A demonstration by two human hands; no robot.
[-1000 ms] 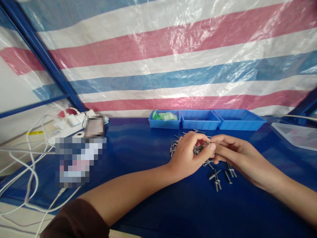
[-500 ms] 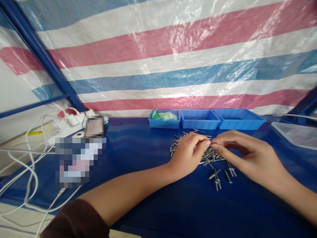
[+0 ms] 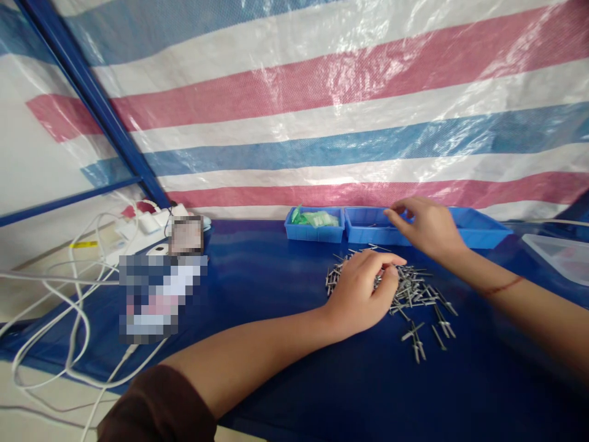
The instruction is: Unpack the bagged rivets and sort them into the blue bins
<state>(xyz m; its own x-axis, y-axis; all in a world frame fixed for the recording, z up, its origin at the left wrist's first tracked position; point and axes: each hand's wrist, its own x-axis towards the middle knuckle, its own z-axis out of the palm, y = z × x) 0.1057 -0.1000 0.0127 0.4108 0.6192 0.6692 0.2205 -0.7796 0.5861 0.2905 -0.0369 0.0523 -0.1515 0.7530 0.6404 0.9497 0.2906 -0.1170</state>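
A heap of silvery blind rivets [image 3: 411, 288] lies on the blue tabletop, with a few loose ones nearer to me. My left hand [image 3: 361, 291] rests over the left part of this heap, its thumb and index finger a little apart and no rivet visible between them; its other fingers are mostly hidden. Over the middle blue bin [image 3: 368, 235] is my right hand [image 3: 427, 227], its thumb and index fingertips drawn close together. Whether a rivet sits in that pinch I cannot make out. A small piece of metal lies inside the bin.
Left of the middle bin stands a blue bin [image 3: 315, 232] with green and clear plastic packets. Another blue bin [image 3: 481, 230] is on the right, beside a clear plastic lid or tray [image 3: 556, 258]. White cables [image 3: 85, 319], a power strip [image 3: 150, 227] and a blurred-out item occupy the left.
My right hand has left the left hand's fingertips and moved up and away to the middle bin. My left hand stays at the heap, its pinch loosened. The view has shifted slightly.
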